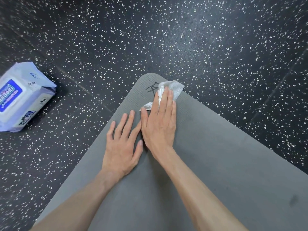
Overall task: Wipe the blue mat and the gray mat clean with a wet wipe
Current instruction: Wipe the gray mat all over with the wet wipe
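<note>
The gray mat (208, 155) lies on the floor, one rounded corner pointing away from me. Near that far corner a crumpled white wet wipe (175, 87) lies on the mat beside a dark printed mark. My right hand (160, 120) presses flat on the wipe with straight fingers. My left hand (122, 144) rests flat on the mat just left of it, fingers spread, index finger close against the right hand. The blue mat is out of view.
A blue and white pack of wet wipes (21, 97) lies on the floor at the left, apart from the mat. Black rubber flooring (166, 39) with white speckles surrounds the mat on all sides.
</note>
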